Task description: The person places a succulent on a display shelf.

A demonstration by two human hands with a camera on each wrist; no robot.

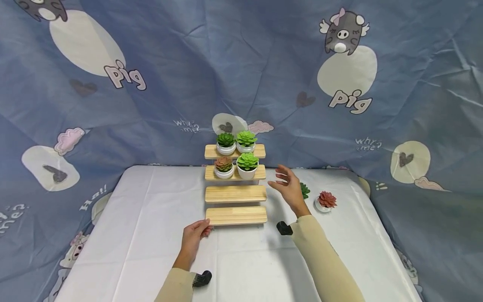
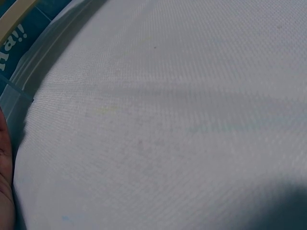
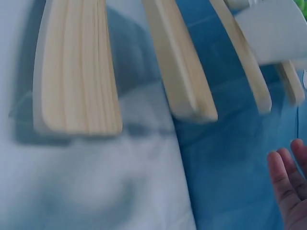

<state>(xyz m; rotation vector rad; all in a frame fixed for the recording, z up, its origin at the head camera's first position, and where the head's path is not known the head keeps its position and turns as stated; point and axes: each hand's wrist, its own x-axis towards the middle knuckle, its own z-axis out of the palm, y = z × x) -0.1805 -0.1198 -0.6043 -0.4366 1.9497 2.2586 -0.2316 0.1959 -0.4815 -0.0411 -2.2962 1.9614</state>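
Note:
A tiered wooden shelf (image 1: 236, 215) stands on the white table. On its top tier sit a dark green potted succulent (image 1: 226, 140) and a bright green one (image 1: 246, 139). The tier below bears a brownish-red succulent (image 1: 224, 165) and another bright green succulent (image 1: 247, 162); the two lower tiers are bare. My left hand (image 1: 193, 238) pinches the lowest tier's left front corner, thumb on top. To the right of the shelf, my right hand (image 1: 289, 191) is raised with fingers apart, holding nothing; fingers (image 3: 283, 177) also show in the right wrist view.
On the table (image 1: 151, 235) to the right are a red succulent (image 1: 326, 200) in a white pot and a green succulent (image 1: 305, 191), partly hidden behind my right hand. A blue patterned cloth (image 1: 170, 84) hangs behind the table and surrounds it.

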